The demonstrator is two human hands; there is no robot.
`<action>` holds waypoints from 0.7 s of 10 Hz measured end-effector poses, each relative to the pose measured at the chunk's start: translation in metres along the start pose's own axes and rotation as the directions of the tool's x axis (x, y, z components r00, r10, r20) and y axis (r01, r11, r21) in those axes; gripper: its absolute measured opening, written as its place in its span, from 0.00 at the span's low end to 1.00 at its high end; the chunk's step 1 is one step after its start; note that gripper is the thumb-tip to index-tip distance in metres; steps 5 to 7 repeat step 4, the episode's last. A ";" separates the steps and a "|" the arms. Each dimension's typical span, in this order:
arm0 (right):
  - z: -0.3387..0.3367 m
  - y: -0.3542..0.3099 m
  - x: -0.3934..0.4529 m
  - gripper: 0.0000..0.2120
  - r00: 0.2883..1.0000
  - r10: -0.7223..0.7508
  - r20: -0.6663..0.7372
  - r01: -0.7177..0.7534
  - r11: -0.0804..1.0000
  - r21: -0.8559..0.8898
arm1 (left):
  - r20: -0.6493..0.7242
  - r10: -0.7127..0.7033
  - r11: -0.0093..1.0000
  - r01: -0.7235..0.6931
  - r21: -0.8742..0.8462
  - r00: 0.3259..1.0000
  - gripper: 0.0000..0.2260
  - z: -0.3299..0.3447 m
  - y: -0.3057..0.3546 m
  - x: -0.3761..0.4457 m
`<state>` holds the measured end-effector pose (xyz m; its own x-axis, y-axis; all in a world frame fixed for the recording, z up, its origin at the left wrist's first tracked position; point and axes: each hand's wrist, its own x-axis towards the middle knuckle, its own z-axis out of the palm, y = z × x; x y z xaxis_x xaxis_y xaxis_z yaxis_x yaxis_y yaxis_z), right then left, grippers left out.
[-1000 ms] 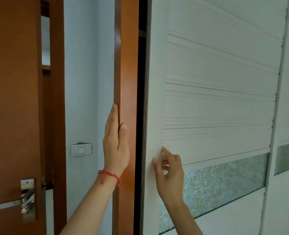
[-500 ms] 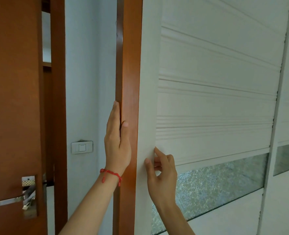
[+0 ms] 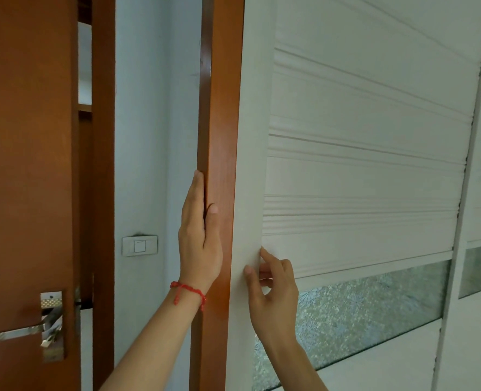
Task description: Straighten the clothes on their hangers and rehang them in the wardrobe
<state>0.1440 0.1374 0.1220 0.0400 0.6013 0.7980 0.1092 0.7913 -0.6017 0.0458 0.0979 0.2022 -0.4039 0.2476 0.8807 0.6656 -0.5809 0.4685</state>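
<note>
The wardrobe's white sliding door (image 3: 360,170) is seen closed against the brown side post (image 3: 219,136), with no gap visible between them; the clothes and hangers are hidden behind it and cannot be seen. The left hand (image 3: 199,238) is laid flat along the post, its fingers (image 3: 195,190) extended straight up the post's outer edge and its thumb pressed on the post's front face, so the post is loosely clasped rather than gripped. A red string bracelet (image 3: 188,290) is worn on the left wrist. The right hand (image 3: 273,294) is held at the door's plain left stile, just below the ribbed panel and above the frosted patterned glass strip (image 3: 375,311). Its fingers (image 3: 264,255) are half curled, the index tip touching the edge where stile and panel meet and the thumb tip pressed on the stile; nothing is enclosed in them. To the left, a brown room door (image 3: 27,165) with a metal lever handle (image 3: 16,333) is seen, and a white light switch (image 3: 139,245) is fixed on the pale wall between door and wardrobe.
</note>
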 end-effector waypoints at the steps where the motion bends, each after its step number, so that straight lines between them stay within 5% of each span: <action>1: -0.002 0.000 0.001 0.16 1.000 0.000 0.008 0.000 1.000 -0.025 | -0.001 0.008 1.000 -0.008 0.011 1.000 0.20 0.000 0.000 -0.001; 4: -0.064 -0.039 0.038 0.17 0.937 0.098 0.336 -0.061 0.991 -0.119 | 0.073 -0.108 0.993 0.111 -0.039 0.991 0.17 -0.027 0.024 0.012; 7: -0.064 -0.039 0.038 0.17 0.937 0.098 0.336 -0.061 0.991 -0.119 | 0.073 -0.108 0.993 0.111 -0.039 0.991 0.17 -0.027 0.024 0.012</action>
